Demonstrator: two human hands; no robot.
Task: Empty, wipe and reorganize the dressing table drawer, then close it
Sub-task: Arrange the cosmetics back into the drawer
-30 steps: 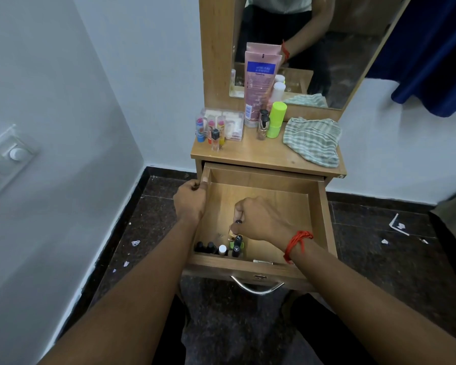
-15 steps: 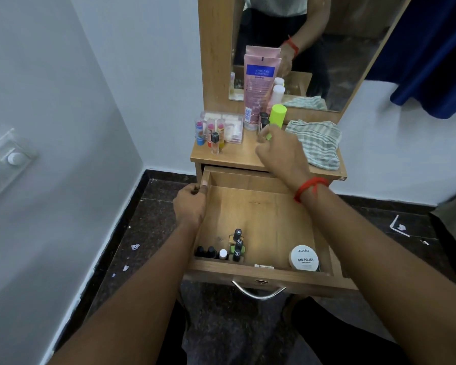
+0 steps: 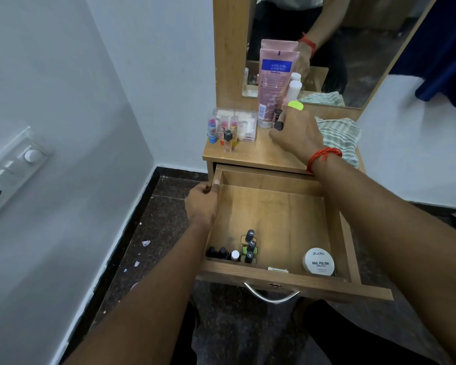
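Tabletop (image 3: 250, 156) clutter grows: our right hand (image 3: 298, 135) has come up from the drawer (image 3: 274, 212), pinching a dark-capped bottle (image 3: 278, 125). Our left hand (image 3: 202, 204) grips the drawer's side wall. Small bottles (image 3: 249, 246) and a tub (image 3: 318, 261) remain inside, so we judge emptying unfinished.

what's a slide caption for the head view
Left hand grips the side wall of the open drawer, nail polish bottles inside, while the right hand holds a small dark-capped bottle over the tabletop.
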